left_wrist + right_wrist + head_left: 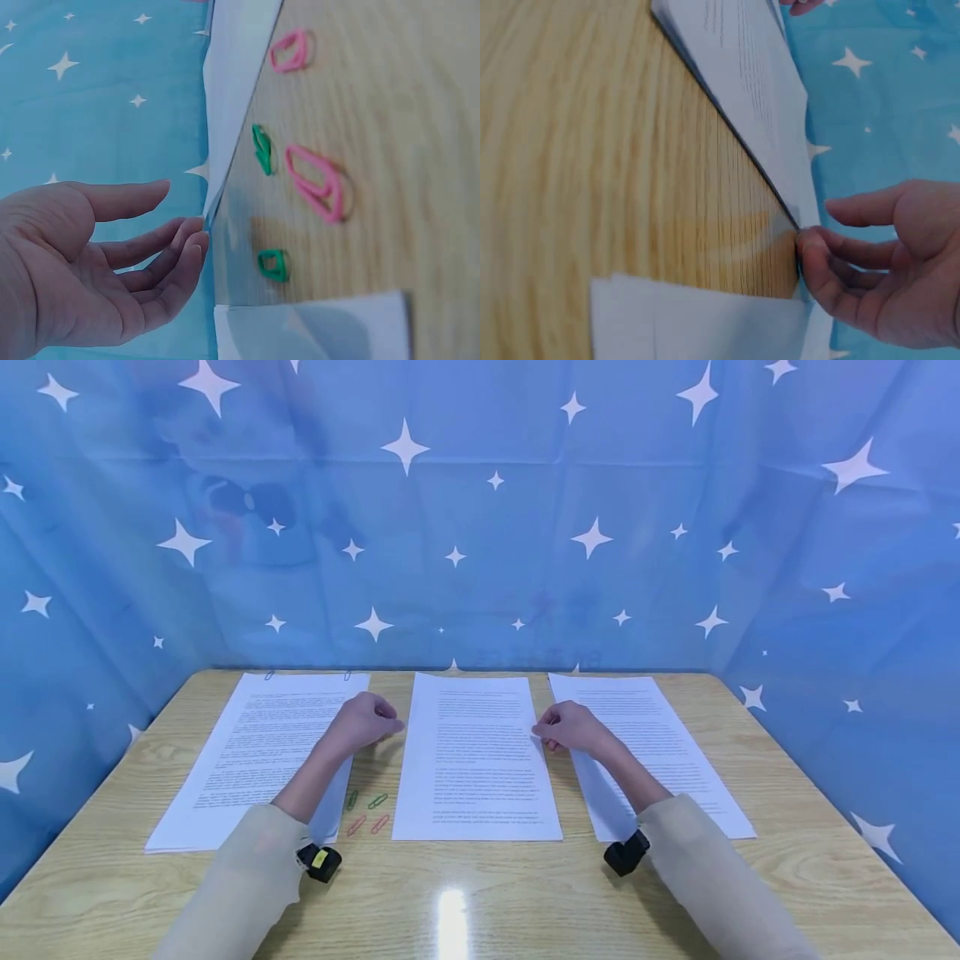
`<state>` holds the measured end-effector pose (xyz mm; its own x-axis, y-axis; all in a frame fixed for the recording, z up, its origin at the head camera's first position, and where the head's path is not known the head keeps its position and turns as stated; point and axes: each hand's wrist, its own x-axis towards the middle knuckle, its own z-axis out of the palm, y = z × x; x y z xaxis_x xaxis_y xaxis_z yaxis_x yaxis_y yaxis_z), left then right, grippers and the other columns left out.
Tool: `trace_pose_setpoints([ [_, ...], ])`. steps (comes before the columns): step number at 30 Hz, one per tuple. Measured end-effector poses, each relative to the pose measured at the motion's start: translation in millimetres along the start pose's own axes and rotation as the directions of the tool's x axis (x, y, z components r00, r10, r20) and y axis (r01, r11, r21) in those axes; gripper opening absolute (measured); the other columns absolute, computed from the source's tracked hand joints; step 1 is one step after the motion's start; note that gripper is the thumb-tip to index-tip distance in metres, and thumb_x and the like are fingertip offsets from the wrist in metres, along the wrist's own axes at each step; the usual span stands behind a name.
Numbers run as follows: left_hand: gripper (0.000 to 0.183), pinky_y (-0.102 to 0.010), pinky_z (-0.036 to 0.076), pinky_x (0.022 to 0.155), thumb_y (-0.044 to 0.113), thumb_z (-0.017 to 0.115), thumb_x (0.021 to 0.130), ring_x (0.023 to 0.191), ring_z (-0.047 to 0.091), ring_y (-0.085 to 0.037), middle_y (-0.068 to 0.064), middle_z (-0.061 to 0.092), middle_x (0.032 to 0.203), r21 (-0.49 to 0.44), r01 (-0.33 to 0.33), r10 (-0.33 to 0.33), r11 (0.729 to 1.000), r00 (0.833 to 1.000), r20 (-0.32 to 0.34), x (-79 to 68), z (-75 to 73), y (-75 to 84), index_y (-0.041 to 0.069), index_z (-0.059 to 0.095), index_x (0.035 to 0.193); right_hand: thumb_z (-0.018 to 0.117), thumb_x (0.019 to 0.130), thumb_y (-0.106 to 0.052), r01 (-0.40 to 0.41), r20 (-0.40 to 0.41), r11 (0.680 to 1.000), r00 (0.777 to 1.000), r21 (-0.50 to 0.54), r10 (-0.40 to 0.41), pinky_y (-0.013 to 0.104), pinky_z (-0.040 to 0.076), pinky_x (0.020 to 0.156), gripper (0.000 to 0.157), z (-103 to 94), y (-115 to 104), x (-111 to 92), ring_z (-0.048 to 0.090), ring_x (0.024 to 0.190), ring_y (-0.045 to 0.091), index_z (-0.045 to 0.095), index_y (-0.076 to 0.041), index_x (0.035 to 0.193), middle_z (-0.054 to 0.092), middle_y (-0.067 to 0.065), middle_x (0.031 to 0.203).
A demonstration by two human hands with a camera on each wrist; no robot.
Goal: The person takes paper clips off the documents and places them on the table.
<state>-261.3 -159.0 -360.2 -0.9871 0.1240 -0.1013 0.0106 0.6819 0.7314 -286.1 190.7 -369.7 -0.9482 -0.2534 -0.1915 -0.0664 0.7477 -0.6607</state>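
Observation:
A printed paper stack (pixel 480 768) lies in the middle of the wooden table, between both hands. My left hand (pixel 366 720) is at its left edge, fingertips close to the sheets. In the left wrist view that hand's thumb (pixel 131 201) stands apart from its loosely bent fingers. At the opposite edge, my right hand (pixel 576 728) has its bent fingertips right against the paper side. Its thumb (pixel 866 208) is held away from the fingers in the right wrist view. Neither hand grips anything.
Green paper clips (pixel 378 802) and pink paper clips (pixel 380 824) lie left of the middle stack. A left paper stack (pixel 247 760) carries clips (pixel 269 675) along its top edge. Under the right forearm is another paper stack (pixel 675 777). A starry blue curtain (pixel 480 568) hangs behind the table.

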Motion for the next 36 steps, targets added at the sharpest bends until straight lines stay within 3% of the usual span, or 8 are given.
trace_pose_setpoints([
  [4,0.036,-0.045,0.051,0.089,0.021,0.067,0.096,0.108,0.062,-0.034,-0.020,0.066,0.118,0.011,-0.004,0.004,1.000,1.000,-0.001,-8.1,-4.1,0.4,-0.006,0.066,0.120,0.060,0.102,-0.018,0.010,0.004,1.000,1.000,0.021,-0.010,0.033,0.055,0.071,0.027,-0.4,-4.7,-3.5,0.065,0.071,0.017,0.067,0.006,0.110,0.067,0.011,0.082],
  [14,0.031,-0.048,0.050,0.088,0.017,0.064,0.096,0.103,0.063,-0.036,-0.021,0.067,0.111,0.071,-0.061,0.065,0.996,0.997,-0.052,-28.3,-21.6,-10.0,-0.008,0.067,0.115,0.059,0.102,-0.020,0.085,-0.050,0.995,0.995,0.048,-0.083,0.032,0.050,0.070,0.029,5.8,-19.9,-5.3,0.064,0.081,0.028,0.067,0.002,0.118,0.068,0.015,0.091],
  [23,0.032,-0.049,0.048,0.090,0.018,0.064,0.097,0.105,0.062,-0.037,-0.022,0.067,0.113,0.072,-0.022,0.028,0.997,0.996,-0.083,-34.8,-36.4,-28.4,-0.007,0.066,0.116,0.057,0.103,-0.016,0.169,-0.072,0.967,0.985,0.189,-0.158,0.047,0.055,0.087,0.034,18.1,-45.8,-11.4,0.067,0.097,0.037,0.061,0.007,0.127,0.066,0.024,0.112],
  [36,0.040,-0.050,0.049,0.083,0.022,0.063,0.098,0.104,0.059,-0.042,-0.030,0.062,0.117,0.104,0.039,-0.029,0.994,0.995,-0.096,-49.3,-64.9,-53.9,-0.010,0.061,0.121,0.061,0.100,-0.015,0.193,-0.032,0.933,0.981,0.305,-0.193,0.044,0.055,0.087,0.035,45.2,-71.8,-0.3,0.067,0.096,0.036,0.060,0.007,0.127,0.067,0.024,0.110],
])
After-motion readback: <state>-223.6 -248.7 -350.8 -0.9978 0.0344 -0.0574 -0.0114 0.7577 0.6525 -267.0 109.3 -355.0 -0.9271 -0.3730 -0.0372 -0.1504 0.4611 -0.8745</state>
